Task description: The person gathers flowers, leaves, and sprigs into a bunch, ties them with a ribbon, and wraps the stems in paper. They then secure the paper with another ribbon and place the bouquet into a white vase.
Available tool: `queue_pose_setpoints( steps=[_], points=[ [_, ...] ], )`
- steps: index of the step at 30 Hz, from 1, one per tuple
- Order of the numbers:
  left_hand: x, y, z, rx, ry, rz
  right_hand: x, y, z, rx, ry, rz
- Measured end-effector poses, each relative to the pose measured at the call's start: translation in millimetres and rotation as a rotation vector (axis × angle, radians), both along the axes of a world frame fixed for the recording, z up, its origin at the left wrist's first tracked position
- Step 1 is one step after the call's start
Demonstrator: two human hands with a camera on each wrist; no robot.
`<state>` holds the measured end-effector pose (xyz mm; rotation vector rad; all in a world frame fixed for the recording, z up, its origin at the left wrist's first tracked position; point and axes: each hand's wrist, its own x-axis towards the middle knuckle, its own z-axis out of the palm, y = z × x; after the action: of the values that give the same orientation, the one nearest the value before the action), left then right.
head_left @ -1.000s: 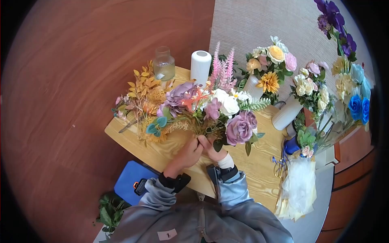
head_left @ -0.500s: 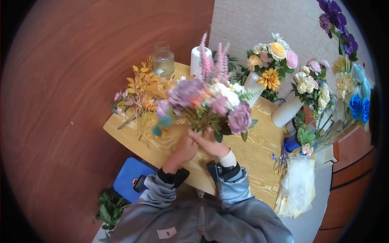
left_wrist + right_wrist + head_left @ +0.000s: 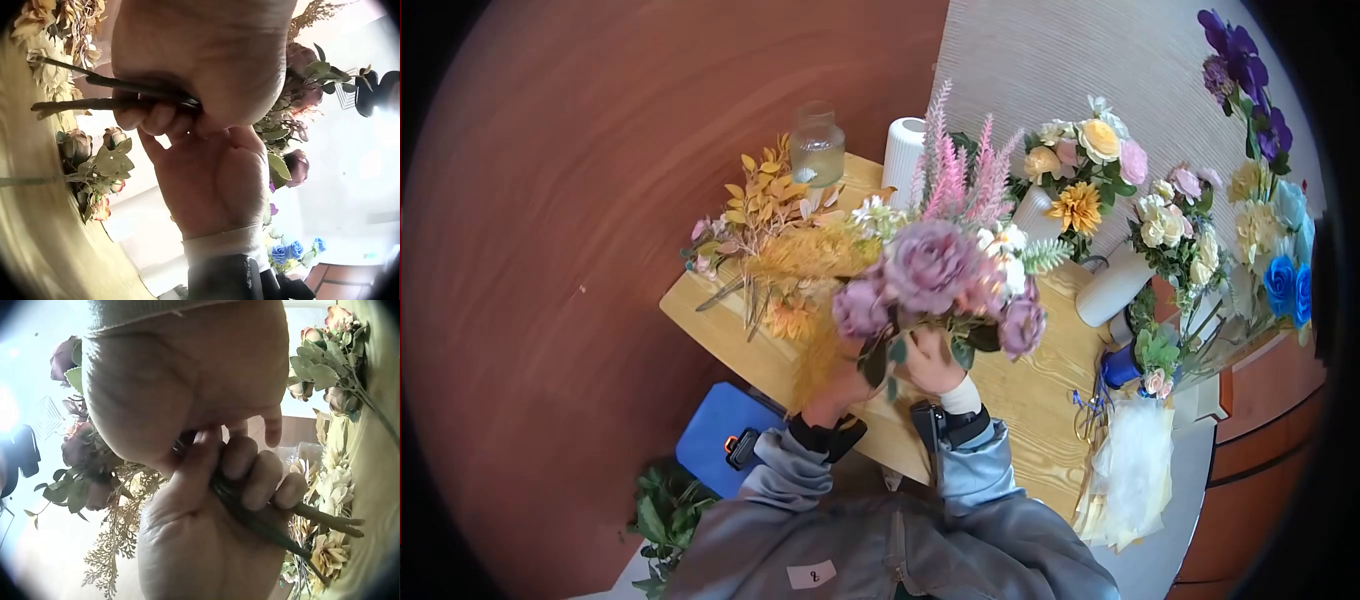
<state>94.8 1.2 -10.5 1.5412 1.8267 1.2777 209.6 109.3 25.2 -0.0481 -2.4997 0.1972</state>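
A mixed bouquet (image 3: pixel 930 265) of mauve roses, white blooms and pink spikes is held upright over the wooden table. The left hand (image 3: pixel 837 385), partly behind leaves, curls its fingers round the stems (image 3: pixel 87 104); their cut ends stick out past its little finger. Against it, the right hand (image 3: pixel 933 362) cups the bouquet's neck just under the blooms. From the right wrist view, the right hand (image 3: pixel 187 375) lies above the left hand (image 3: pixel 206 550), one finger hanging fairly straight, its grip on the neck mostly hidden.
Yellow foliage (image 3: pixel 775 205) lies at the table's left with scissors (image 3: pixel 720 295). A glass jar (image 3: pixel 817 155) and white vase (image 3: pixel 904 160) stand behind. Filled vases, a blue ribbon roll (image 3: pixel 1120 367) and wrapping sheets (image 3: pixel 1133 460) are at right.
The bouquet has risen and turned, bringing a large mauve rose to the front centre. The hands stay together at the stems, the left now partly covered by leaves. The view has shifted slightly.
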Motion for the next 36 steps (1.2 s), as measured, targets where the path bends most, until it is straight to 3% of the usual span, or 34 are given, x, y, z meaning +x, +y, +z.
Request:
queue_pose_setpoints(
  steps=[1, 2, 3, 4, 6, 7, 9, 10, 11, 12, 14, 16, 18, 19, 22, 24, 26, 30, 32, 36],
  points=[
    [-1, 6, 7, -0.171, 0.027, -0.039, 1, 0, -5, -0.093, 0.032, 0.002],
    [0, 7, 9, -0.175, 0.013, -0.027, 1, -3, -4, -0.188, 0.060, 0.005],
    [1, 7, 10, -0.020, -0.027, -0.009, -6, -3, -2, -0.435, 0.201, 0.140],
    [2, 6, 14, 0.136, -0.063, 0.016, -7, -3, -2, -0.442, 0.182, 0.158],
    [6, 4, 32, 0.141, 0.025, 0.081, -8, -2, -3, -0.404, 0.276, 0.135],
    [5, 5, 28, 0.090, 0.018, 0.042, -8, -25, 39, -0.884, 0.190, 0.197],
    [6, -6, 59, -0.061, -0.084, 0.019, -13, -13, 19, -0.844, 0.098, 0.138],
    [4, -3, 48, -0.065, -0.091, 0.022, -16, -6, 7, -0.795, 0.022, 0.068],
    [1, 3, 32, 0.099, -0.073, 0.063, -25, -7, 3, -1.089, 0.046, 0.072],
    [-1, 7, 16, 0.262, -0.055, 0.103, -30, -6, 2, -1.094, 0.041, 0.068],
    [-10, 9, 17, 0.226, -0.126, 0.103, -39, -11, 16, -1.053, -0.105, -0.052],
    [-23, 3, 11, 0.413, 0.061, 0.135, -47, -14, 26, -1.033, -0.225, -0.098],
    [-45, -2, -5, 0.280, 0.000, 0.210, -58, -17, 20, -1.185, -0.085, 0.238],
    [-55, -8, -6, 0.266, -0.149, 0.258, -65, -17, 24, -1.315, -0.053, 0.381],
    [-70, -28, 52, 0.112, -0.696, 0.416, -86, -6, 4, -1.394, -0.041, 0.324],
    [-91, -36, 46, 0.139, -0.708, 0.370, -97, -5, -9, -1.369, 0.004, 0.270],
    [-106, -41, 42, 0.171, -0.723, 0.331, -108, -5, -18, -1.263, -0.101, 0.137],
    [-122, -51, 40, 0.239, -0.760, 0.345, -134, -9, -32, -1.253, -0.211, 0.086],
    [-127, -55, 42, 0.294, -0.792, 0.318, -148, -16, -33, -1.017, -0.021, 0.101],
    [-136, -61, 44, 0.306, -0.812, 0.310, -172, -23, -25, -0.815, -0.005, 0.051]
  ],
)
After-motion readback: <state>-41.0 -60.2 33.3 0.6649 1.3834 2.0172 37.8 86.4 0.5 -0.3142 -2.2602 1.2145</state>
